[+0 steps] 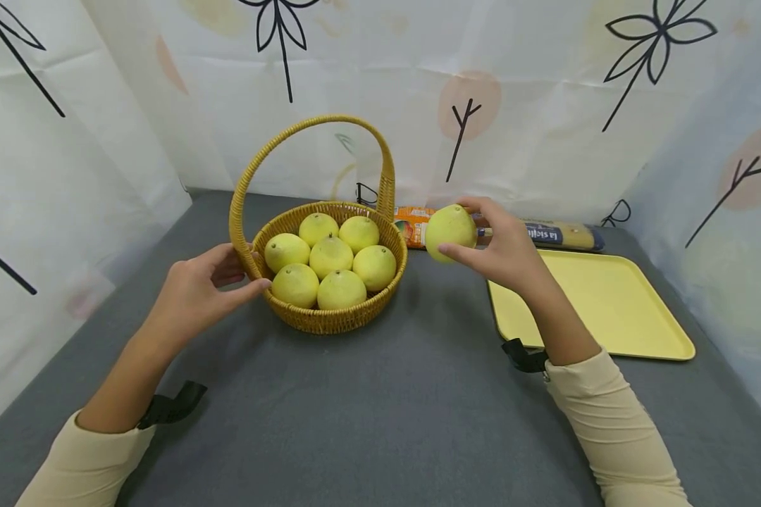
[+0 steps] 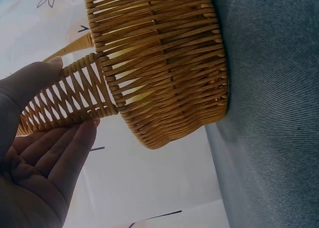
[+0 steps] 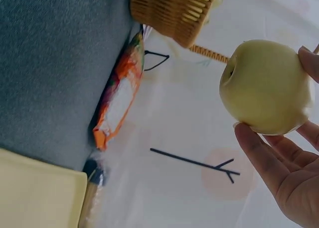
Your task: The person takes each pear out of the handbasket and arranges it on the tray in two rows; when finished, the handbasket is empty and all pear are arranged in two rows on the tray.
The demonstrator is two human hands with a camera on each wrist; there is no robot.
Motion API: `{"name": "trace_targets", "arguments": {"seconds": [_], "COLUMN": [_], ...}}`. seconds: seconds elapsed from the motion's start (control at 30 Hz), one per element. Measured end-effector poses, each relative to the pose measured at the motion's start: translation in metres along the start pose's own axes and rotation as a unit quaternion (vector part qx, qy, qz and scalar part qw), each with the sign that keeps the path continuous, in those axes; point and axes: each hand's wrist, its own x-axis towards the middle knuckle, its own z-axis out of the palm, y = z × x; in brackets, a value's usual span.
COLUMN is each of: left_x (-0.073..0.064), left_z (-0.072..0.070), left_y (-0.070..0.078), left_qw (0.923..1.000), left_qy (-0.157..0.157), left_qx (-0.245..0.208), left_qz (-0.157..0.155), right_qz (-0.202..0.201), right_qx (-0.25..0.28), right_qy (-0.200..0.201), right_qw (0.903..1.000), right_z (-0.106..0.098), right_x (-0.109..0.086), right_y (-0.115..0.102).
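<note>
A round wicker basket [image 1: 330, 322] with a tall arched handle [image 1: 317, 121] stands on the grey cloth, holding several yellow-green pears [image 1: 331, 256]. My left hand [image 1: 193, 292] grips the base of that handle at the basket's left side. In the left wrist view, the thumb lies on one edge of the woven handle [image 2: 65, 96] and the fingers on the other. Right of the basket, my right hand [image 1: 504, 246] holds one pear [image 1: 450, 232] in the air between thumb and fingers. The right wrist view shows this pear [image 3: 266, 86] with a dimple at one end.
A yellow tray [image 1: 609, 303] lies on the grey cloth [image 1: 355, 422] at the right, partly behind my right forearm. Along the back are an orange packet [image 1: 412, 224] and a long pasta packet [image 1: 564, 234]. A patterned white curtain [image 1: 533, 105] encloses the table.
</note>
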Motion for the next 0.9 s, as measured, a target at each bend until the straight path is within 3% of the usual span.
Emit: {"name": "trace_targets", "arguments": {"seconds": [0.33,0.5,0.9], "left_x": [0.001,0.001,0.0], "left_z": [0.005,0.009,0.01], "left_y": [-0.005,-0.007,-0.009], "left_qw": [0.9998,0.9997,0.9991], "left_qy": [-0.007,-0.026,-0.038], "left_qx": [0.007,0.002,0.005], "left_qz": [0.018,0.004,-0.017], "right_qz": [0.093,0.142,0.177], "right_qx": [0.003,-0.004,-0.072], "right_qy": [0.019,0.012,-0.023], "right_qw": [0.9955,0.9898,0.9813], "right_z": [-0.013,-0.024,-0.038], "right_x": [0.004,0.004,0.004], "right_y": [0.025,0.039,0.082]}}
